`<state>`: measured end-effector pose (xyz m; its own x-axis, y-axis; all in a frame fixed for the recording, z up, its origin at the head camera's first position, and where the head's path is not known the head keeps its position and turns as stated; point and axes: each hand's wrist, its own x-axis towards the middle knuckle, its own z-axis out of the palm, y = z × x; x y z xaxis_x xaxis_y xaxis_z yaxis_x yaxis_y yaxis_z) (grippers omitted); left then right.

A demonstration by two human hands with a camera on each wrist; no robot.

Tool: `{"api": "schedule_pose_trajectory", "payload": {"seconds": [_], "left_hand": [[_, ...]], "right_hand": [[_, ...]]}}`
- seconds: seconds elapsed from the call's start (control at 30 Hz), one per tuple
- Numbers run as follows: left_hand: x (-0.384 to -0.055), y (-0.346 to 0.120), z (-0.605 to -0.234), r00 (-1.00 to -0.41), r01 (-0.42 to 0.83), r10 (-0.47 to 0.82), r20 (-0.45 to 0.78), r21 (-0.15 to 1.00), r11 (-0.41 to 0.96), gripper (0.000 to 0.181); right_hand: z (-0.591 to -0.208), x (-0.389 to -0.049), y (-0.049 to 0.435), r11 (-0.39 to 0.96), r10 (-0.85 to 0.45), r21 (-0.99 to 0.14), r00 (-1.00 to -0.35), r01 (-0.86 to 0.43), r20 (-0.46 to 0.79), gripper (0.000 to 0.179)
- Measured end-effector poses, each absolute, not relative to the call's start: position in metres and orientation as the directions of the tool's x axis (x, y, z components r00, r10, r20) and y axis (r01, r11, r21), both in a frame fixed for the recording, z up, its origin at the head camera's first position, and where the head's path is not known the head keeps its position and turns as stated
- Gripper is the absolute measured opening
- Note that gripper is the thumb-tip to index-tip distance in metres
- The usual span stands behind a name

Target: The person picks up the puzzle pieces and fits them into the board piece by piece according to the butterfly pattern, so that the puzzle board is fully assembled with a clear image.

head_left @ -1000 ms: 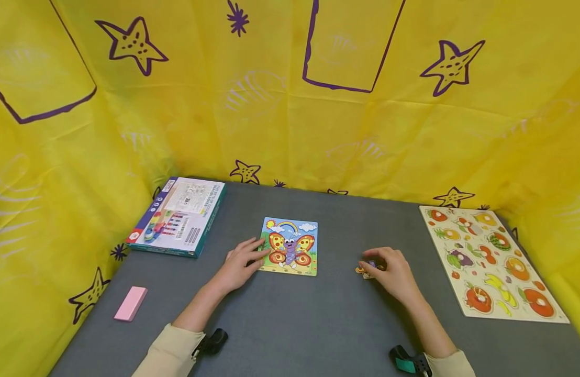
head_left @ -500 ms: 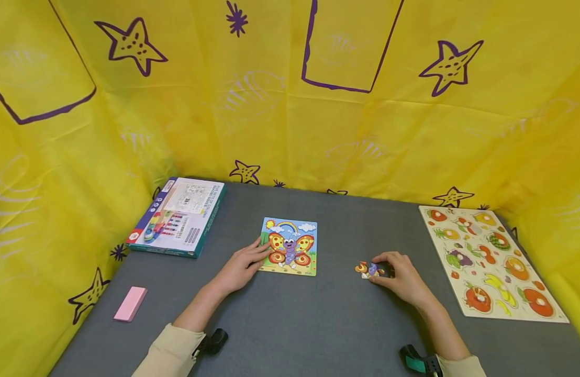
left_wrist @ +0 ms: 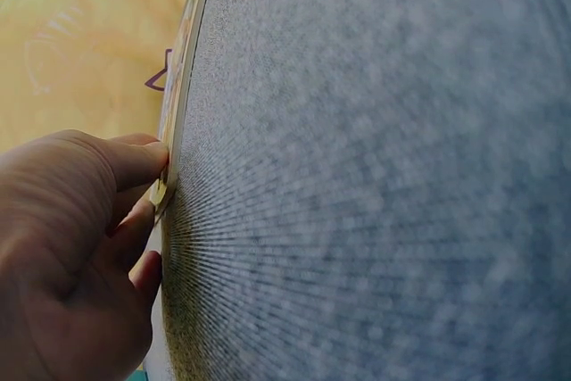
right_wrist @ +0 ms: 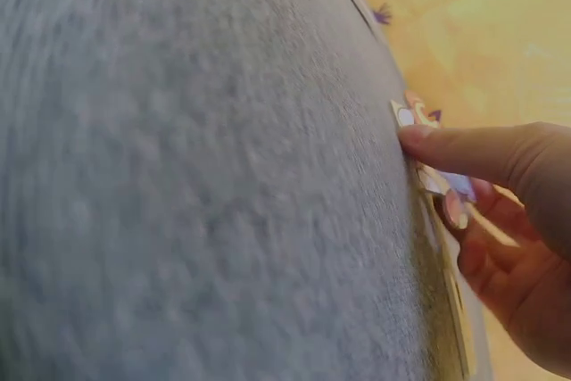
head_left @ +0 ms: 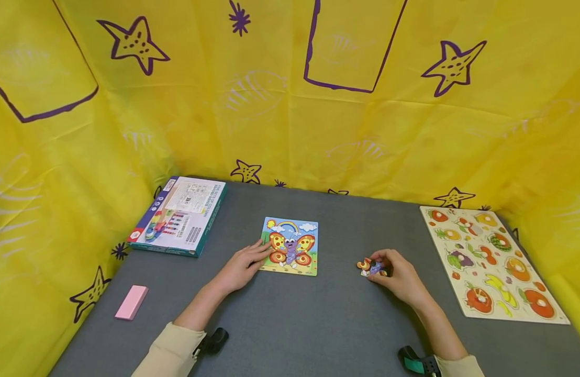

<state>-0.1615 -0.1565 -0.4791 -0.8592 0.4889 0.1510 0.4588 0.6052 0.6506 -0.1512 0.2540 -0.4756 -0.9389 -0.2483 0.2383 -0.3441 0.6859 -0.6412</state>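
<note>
A square puzzle board [head_left: 290, 230] with a butterfly under a rainbow lies at the middle of the grey table. My left hand [head_left: 245, 266] rests at its left edge, fingers fairly straight over the border; in the left wrist view the thumb of the left hand [left_wrist: 76, 220] touches the edge. To the right of the board, my right hand [head_left: 397, 275] pinches a small cluster of puzzle pieces [head_left: 375, 268], orange, purple and white, between thumb and fingers. The right wrist view shows the right hand [right_wrist: 526, 194] with its thumb on the near side of the puzzle pieces [right_wrist: 457, 186], close over the table.
A flat toy box [head_left: 181, 214] lies at the back left, with a pink block [head_left: 132, 302] in front of it. At the right lies a large fruit peg puzzle [head_left: 469, 283]. A yellow cloth [head_left: 290, 131] hangs behind the table and on both sides.
My right hand has drawn back to the right from over the pieces, uncovering more of them, and now pinches their right side; the pieces have shifted slightly. The left hand is nearly still.
</note>
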Motion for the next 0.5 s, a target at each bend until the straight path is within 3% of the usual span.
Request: {"api": "schedule_pose_trajectory", "payload": {"seconds": [0.17,0.33,0.5], "left_hand": [[-0.162,-0.156,-0.478,-0.857,0.458,0.495,0.143,0.651,0.605,0.039],[-0.161,-0.156,-0.478,-0.854,0.467,0.498,0.152,0.647,0.603,0.039],[-0.161,-0.155,-0.479,-0.849,0.483,0.503,0.164,0.628,0.61,0.039]], "right_hand": [[-0.474,-0.155,0.242,0.598,-0.237,-0.704,-0.924,-0.383,0.301,0.029],[-0.469,-0.162,0.212,0.443,-0.222,-0.854,-0.956,-0.274,0.192,0.021],[-0.464,-0.169,0.171,0.364,-0.236,-0.912,-0.966,-0.191,0.108,0.022]]}}
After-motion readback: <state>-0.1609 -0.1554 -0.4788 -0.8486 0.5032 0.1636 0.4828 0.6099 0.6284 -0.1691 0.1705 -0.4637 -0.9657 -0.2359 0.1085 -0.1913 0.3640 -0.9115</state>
